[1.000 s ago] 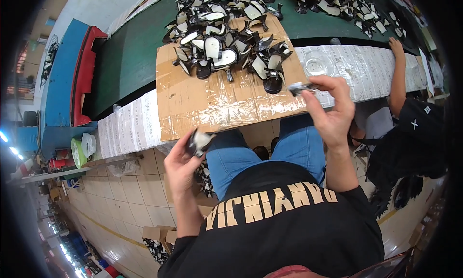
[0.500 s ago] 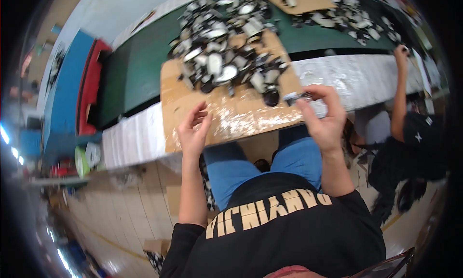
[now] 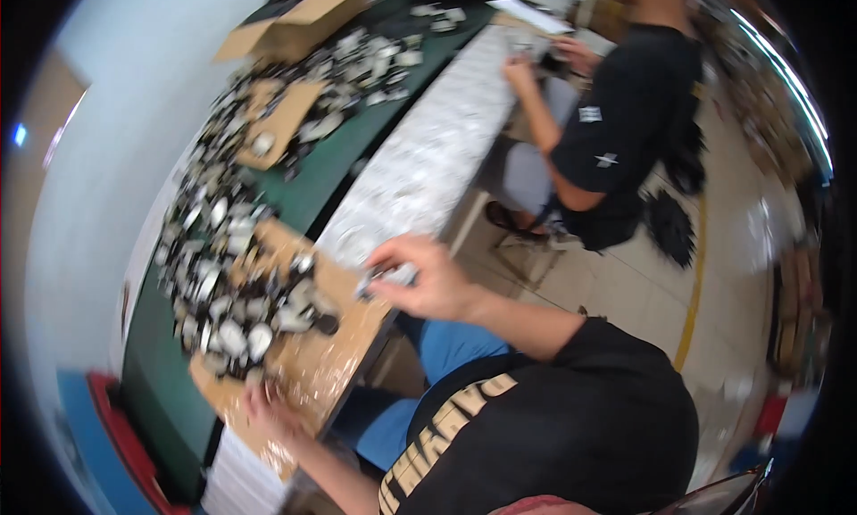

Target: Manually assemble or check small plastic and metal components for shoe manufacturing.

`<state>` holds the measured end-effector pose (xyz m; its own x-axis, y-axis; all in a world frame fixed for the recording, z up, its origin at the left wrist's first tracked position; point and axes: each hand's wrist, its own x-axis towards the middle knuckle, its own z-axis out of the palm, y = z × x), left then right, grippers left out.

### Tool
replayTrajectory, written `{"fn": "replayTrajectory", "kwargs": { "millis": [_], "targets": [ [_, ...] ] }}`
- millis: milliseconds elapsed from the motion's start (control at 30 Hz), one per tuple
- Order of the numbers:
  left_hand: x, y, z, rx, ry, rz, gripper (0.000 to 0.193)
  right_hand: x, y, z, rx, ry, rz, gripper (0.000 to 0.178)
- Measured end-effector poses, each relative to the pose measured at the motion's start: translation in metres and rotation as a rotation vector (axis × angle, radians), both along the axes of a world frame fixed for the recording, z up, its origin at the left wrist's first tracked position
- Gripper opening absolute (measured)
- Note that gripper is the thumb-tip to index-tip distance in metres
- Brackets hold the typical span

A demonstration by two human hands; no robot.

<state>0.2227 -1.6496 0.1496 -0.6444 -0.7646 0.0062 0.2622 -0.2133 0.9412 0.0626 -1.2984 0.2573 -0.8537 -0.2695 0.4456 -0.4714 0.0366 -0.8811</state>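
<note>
My right hand (image 3: 428, 278) is closed on a small grey-and-dark piece (image 3: 403, 274), pinched between thumb and fingers above the right end of the cardboard. Blur hides the piece's exact kind. At the near edge of the heap is my left hand (image 3: 272, 415), fingers loosely extended over the cardboard sheet (image 3: 326, 359), with no held thing visible. Beyond both hands lies a large heap of small black and whitish pieces (image 3: 232, 336), some with pale oval faces, spread partly on the cardboard and partly on the green table surface (image 3: 147, 386).
A co-worker in a black shirt (image 3: 625, 122) sits farther along the table, hands at its edge. A whitish covered strip (image 3: 420, 149) runs along the table's front. A cardboard flap (image 3: 284, 127) lies among the pieces; an open carton (image 3: 303, 24) stands behind.
The view has swung to the right, bringing the co-worker fully into sight. My left hand has come closer to the heap's near edge. My right hand still grips the small piece.
</note>
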Motion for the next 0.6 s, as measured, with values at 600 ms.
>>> {"fn": "replayTrajectory", "kwargs": {
  "millis": [600],
  "targets": [
    [-0.033,0.090,0.034,0.645,0.226,-0.466,0.027,0.033,0.029,0.015,-0.060,0.113,-0.056,0.022]
  ]
}}
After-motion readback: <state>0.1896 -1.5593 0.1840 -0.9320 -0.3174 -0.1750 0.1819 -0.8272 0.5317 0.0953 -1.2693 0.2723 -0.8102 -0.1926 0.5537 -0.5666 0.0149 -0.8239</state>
